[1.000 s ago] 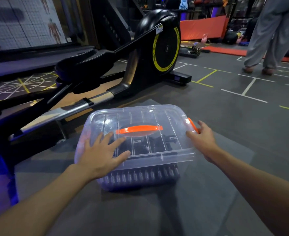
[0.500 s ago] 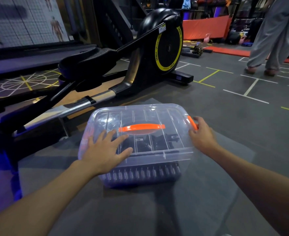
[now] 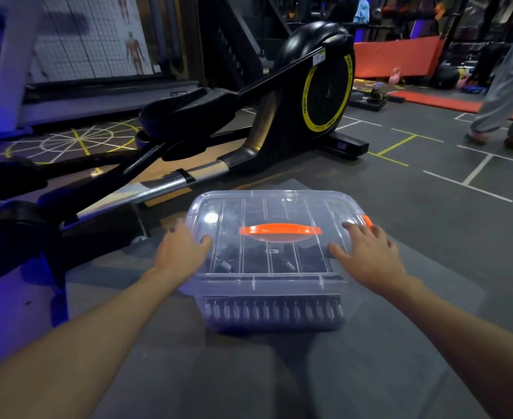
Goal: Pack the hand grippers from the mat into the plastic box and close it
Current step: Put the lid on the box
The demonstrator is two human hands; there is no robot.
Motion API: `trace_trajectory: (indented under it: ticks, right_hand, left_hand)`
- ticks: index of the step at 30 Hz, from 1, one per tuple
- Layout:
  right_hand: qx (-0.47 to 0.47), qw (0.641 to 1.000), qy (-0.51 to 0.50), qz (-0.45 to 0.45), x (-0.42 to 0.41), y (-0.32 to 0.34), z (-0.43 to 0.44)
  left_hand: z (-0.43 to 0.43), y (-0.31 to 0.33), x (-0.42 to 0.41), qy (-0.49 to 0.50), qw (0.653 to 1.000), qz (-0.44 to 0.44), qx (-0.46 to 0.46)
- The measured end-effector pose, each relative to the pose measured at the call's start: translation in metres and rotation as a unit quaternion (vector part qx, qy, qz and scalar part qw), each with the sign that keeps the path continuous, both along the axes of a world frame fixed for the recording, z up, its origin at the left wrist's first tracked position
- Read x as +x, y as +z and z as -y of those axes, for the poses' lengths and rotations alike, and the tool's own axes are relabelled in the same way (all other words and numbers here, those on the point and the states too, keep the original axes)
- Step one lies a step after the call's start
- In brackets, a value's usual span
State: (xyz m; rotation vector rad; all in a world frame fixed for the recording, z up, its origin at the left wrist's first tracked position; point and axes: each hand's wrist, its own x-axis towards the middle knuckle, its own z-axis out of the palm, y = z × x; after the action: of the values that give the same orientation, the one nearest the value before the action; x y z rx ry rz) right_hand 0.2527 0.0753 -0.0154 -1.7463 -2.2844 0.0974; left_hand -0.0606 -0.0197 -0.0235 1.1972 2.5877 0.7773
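Note:
A clear plastic box [image 3: 267, 285] stands on a grey mat [image 3: 249, 373], its transparent lid [image 3: 249, 213] on top with an orange carry handle [image 3: 280, 230] in the middle. Several black hand grippers [image 3: 272, 311] with metal springs lie in a row inside, seen through the front wall. My left hand [image 3: 179, 252] rests against the lid's left edge, thumb on top. My right hand [image 3: 367, 254] lies flat on the lid's right end, fingers spread, beside an orange side latch [image 3: 367, 220].
A black and yellow elliptical trainer [image 3: 325, 86] and its rails [image 3: 158, 189] stand close behind and left of the box. A person in grey trousers [image 3: 506, 95] walks at the far right. Red mats [image 3: 397, 60] and a pink kettlebell [image 3: 395, 76] lie further back.
My left hand slid from the top of the lid to its left edge. My right hand moved from the right latch onto the lid's top. The view shifted left, so the box sits further right.

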Motion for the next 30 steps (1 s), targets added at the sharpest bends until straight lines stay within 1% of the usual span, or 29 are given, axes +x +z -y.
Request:
trace_trajectory:
  ticks: [3, 5, 8, 12, 14, 18, 25, 30]
  right_hand:
    - [-0.001, 1.0, -0.002, 0.001, 0.0, 0.001, 0.0]
    - [-0.001, 1.0, -0.004, 0.001, 0.001, 0.0, 0.0]
    - [-0.001, 1.0, -0.017, -0.02, 0.002, -0.002, -0.001]
    - [0.003, 0.996, -0.058, -0.068, 0.002, -0.003, 0.0]
    - [-0.014, 0.992, -0.086, -0.087, 0.001, 0.0, 0.0]
    - [-0.026, 0.991, -0.1, -0.087, 0.001, 0.0, 0.0]
    - [-0.02, 0.992, -0.083, -0.098, 0.001, 0.003, 0.002]
    - [-0.015, 0.993, -0.061, -0.098, 0.0, 0.005, 0.004]
  left_hand:
    - [0.002, 0.002, -0.001, 0.032, 0.999, -0.027, 0.006]
    - [0.005, 0.003, 0.0, 0.047, 0.998, -0.026, 0.02]
    - [0.007, 0.005, 0.002, 0.062, 0.996, -0.047, 0.036]
    - [0.008, 0.006, 0.005, 0.054, 0.996, 0.011, 0.063]
    - [0.008, 0.006, 0.004, 0.064, 0.995, 0.028, 0.071]
    - [0.007, 0.004, 0.002, 0.094, 0.988, 0.077, 0.092]
    - [0.009, -0.002, -0.004, 0.055, 0.991, 0.041, 0.115]
    - [0.016, 0.002, -0.001, 0.034, 0.989, 0.068, 0.13]
